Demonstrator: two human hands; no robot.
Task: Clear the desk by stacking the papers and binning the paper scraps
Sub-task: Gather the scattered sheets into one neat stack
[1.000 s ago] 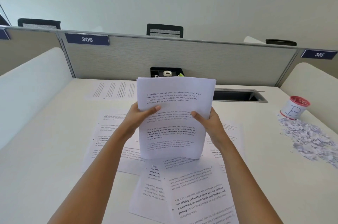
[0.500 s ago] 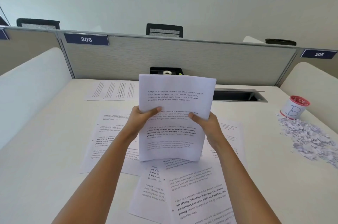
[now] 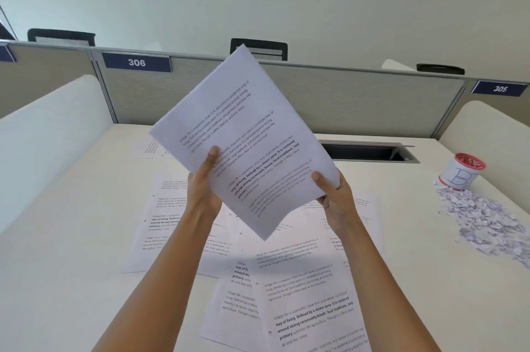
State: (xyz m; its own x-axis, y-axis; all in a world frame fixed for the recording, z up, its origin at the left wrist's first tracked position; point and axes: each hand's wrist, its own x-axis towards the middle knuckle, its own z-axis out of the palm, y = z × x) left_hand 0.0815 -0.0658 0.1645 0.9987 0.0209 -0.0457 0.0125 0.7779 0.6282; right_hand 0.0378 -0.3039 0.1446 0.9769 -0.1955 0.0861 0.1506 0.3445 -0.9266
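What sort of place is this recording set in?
Most likely an open-plan office cubicle: grey partition panels bearing a 306 plate, office chair backs beyond them, and a white desk strewn with printed sheets.

Looks like an open-plan office, seen from inside one cubicle. Shows a pale off-white desk top [image 3: 57,280] closed off at the back by a grey fabric partition panel [image 3: 358,102] with a metal top rail, bearing a dark blue number plate reading 306 [image 3: 136,62] and a matching dark blue plate reading 305 [image 3: 499,88], with white rounded side dividers [image 3: 51,133] left and right. Adds black mesh-backed chair tops [image 3: 259,50] rising beyond the panel, a dark rectangular cable slot [image 3: 370,152] cut into the desk, and white sheets of printed text [image 3: 312,308] spread over the surface.
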